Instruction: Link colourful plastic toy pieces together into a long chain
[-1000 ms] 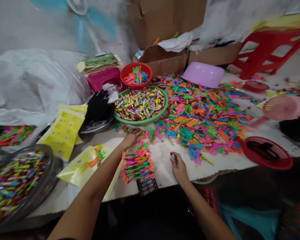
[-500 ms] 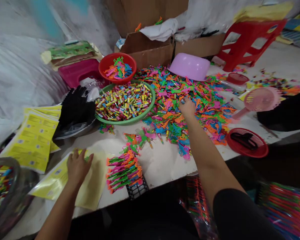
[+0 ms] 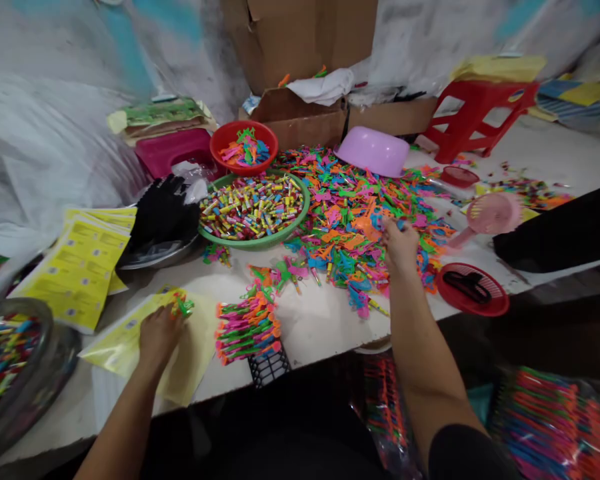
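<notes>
My left hand (image 3: 159,332) is closed on small green and orange plastic pieces (image 3: 183,305) above the yellow printed sheets (image 3: 193,353). My right hand (image 3: 400,245) reaches over the heap of colourful plastic pieces (image 3: 345,230), fingers bent together around something small and bluish that I cannot make out. Between my hands, near the table's front edge, a stack of pink, green and orange pieces (image 3: 247,329) lies partly on a black grid rack (image 3: 269,368). Behind it a green basket (image 3: 260,243) holds many small coloured tubes (image 3: 253,205).
A red bowl (image 3: 271,162) of plastic pieces and an upturned purple basin (image 3: 373,151) stand behind. On the right are a red basket (image 3: 500,307) with black scissors-like handles and a pink strainer (image 3: 494,215). Black strips (image 3: 163,213) fill a metal bowl at left.
My left hand's fingers, spread before, have closed on green and orange pieces. My right hand has moved right and slightly nearer over the heap. The camera view has shifted.
</notes>
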